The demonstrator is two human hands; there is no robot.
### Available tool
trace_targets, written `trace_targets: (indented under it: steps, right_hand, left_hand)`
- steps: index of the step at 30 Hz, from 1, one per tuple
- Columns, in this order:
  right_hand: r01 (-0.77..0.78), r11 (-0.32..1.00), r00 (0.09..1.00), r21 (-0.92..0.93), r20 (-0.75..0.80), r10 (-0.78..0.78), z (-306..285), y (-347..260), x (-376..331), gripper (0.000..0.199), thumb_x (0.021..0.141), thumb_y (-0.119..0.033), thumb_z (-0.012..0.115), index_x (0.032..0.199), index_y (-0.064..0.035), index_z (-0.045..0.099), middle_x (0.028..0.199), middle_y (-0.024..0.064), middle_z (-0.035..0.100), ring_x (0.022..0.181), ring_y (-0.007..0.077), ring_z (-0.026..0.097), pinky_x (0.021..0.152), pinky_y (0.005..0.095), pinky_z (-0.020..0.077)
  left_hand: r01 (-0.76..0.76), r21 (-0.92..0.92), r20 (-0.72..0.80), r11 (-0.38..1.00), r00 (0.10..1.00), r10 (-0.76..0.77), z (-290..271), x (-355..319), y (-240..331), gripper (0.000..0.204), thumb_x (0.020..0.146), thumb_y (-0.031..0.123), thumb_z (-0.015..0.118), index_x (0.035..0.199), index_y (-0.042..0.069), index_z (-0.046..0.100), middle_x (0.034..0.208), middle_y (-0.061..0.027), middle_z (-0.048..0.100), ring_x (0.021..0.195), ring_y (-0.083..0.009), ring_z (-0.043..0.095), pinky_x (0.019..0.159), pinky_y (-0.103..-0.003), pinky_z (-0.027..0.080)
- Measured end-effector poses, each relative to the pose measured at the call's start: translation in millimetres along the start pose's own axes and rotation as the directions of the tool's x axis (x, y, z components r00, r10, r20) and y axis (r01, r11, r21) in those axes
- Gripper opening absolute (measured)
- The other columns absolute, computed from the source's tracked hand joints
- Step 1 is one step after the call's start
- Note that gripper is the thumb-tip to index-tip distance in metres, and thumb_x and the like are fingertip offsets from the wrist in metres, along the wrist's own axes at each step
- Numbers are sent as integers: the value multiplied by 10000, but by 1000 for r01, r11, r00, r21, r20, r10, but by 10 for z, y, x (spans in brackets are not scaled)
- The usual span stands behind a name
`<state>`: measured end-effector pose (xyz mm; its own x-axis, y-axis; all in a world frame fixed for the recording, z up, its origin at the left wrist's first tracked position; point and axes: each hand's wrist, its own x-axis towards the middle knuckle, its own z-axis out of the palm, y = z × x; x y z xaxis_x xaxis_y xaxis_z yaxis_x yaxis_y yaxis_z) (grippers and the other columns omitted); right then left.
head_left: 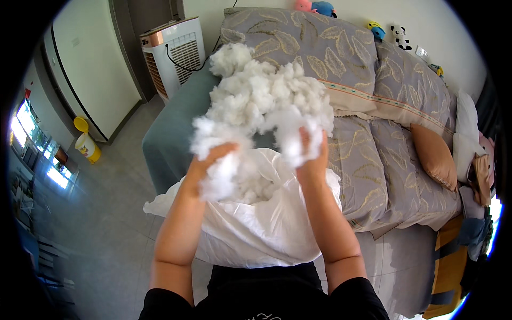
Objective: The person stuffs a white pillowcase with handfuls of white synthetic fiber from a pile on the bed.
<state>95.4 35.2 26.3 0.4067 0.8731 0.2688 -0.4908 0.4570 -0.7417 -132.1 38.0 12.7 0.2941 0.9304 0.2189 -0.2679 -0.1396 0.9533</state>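
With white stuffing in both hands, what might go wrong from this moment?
1. The tufts bulge loosely from the left hand and right hand, so bits may drift off.
2. The white bag gapes, its rim slack; it might sag and spill the stuffing inside.
3. The pile is heaped loosely, so pieces could tumble onto the floor.

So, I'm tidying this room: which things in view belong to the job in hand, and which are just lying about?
In use:
white stuffing, held in left hand and right hand
open white cover

Lying about:
brown cushion
panda toy
yellow-and-white bin
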Motion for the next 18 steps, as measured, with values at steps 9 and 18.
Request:
trace_targets:
  steps: [9, 18]
  right_hand:
    - [467, 782, 760, -413, 640, -117, 17, 464, -371, 534, 791, 35, 515, 1305, -77, 419, 1243, 87, 480, 1138, 211, 459, 1003, 312, 303]
    - [-192, 950, 821, -246, 490, 293, 112, -37, -231, 619, 737, -7, 659, 1308, -84, 432, 1317, 79, 394, 1109, 178, 450, 925, 318, 388]
  left_hand:
    - [-88, 668, 80, 739, 996, 47, 41, 229, -262, 569, 730, 242, 727, 1212, 31, 509, 1098, -97, 593, 995, -199, 563, 845, -296, 456]
    - [8, 68, 33, 998, 999, -10, 357, -6, 169, 393, 739, 143, 675, 1093, 22, 555, 1012, -63, 599, 903, -149, 581, 743, -274, 492]
